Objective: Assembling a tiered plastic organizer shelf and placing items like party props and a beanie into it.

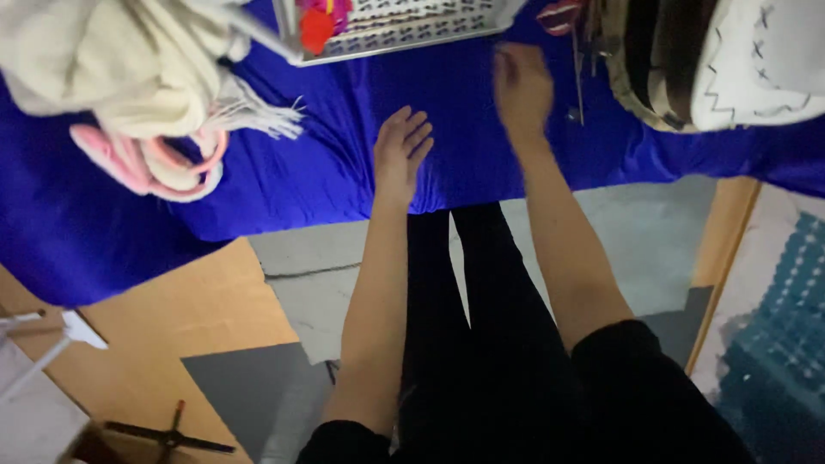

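Both hands are empty over the blue sheet [326,172]. The left hand [400,150] lies flat, fingers spread loosely, touching the sheet. The right hand [521,84], blurred, hangs open just below the white basket [412,30]. A cream scarf [129,69] lies far left, a bag [679,60] far right.

The person wears a black top with short sleeves ending above the elbows, forearms bare, and black trousers (possibly leggings; the dim view blurs the fabric). Both the left hand [400,148] and right hand [521,84] are ungloved.
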